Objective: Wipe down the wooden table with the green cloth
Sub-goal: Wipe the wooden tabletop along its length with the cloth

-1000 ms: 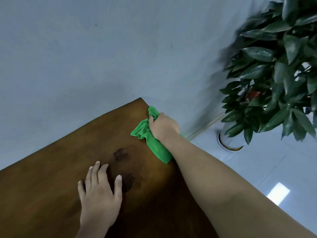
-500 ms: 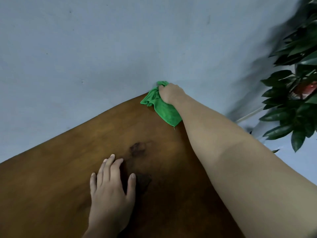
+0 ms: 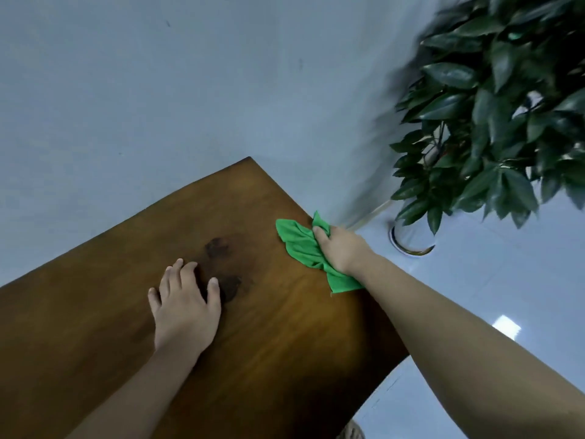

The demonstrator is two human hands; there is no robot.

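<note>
At the table [image 3: 95,312] edge, right hand [image 3: 340,248] clutches half-hidden green cloth [image 3: 300,245]; left hand [image 3: 185,308] splayed flat.

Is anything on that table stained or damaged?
Yes: two dark blotches mark the wooden table beside the left hand, darker than the surrounding wood. Stain or knot, I cannot tell. The right hand holds the green cloth away from them.

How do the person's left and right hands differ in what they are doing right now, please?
The left hand lies flat and open, holding nothing; the right hand is closed around the green cloth. The left sits mid-table; the right is at the wooden table's right edge. Both rest on the table.
</note>
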